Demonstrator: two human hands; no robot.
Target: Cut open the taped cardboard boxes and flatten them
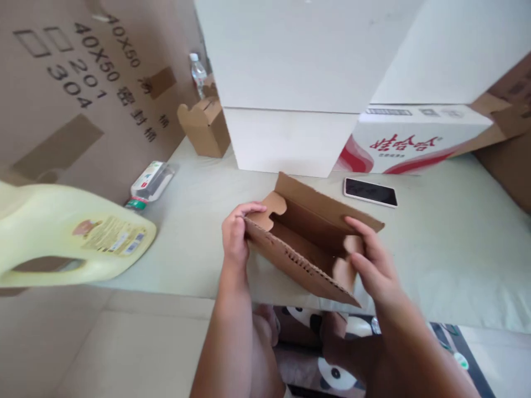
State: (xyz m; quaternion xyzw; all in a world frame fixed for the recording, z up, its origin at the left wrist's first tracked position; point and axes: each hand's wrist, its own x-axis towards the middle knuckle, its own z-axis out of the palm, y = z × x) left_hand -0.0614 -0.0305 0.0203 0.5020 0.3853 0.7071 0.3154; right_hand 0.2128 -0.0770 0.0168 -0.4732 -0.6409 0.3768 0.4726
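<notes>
A: "Bare forearms (230, 326) lie nearest the camera, angled up from the bottom edge. What could go wrong, taken from the left?"

B: "First, the pale yellow plastic jug with a looped handle (62, 221). It sits at the front left of the bench (191, 243) with its pale green cloth cover, and a careless swing of the left elbow could knock it."

A: "And the left hand (236, 235)?"

B: "Its thumb sits by the near corner and its index finger lies over the end tab: a narrow grip on the open brown corrugated cardboard box (307, 221). The wrist looks fairly straight."

A: "Where exactly is the box?"

B: "Between both hands, over the bench's near side, mouth toward the camera. I can't tell whether its base touches the cloth. The ragged near edge could crease or tear under a hard squeeze."

A: "Right hand (377, 265)?"

B: "Index finger on the far panel, thumb against the right tab, so the fingers spread wider while holding that end. If they slip, the box could twist."

A: "Anything beyond?"

B: "The flat, black-screened phone with a light rim (370, 192) lies just past that hand; shoving the box outward might nudge it."
</notes>
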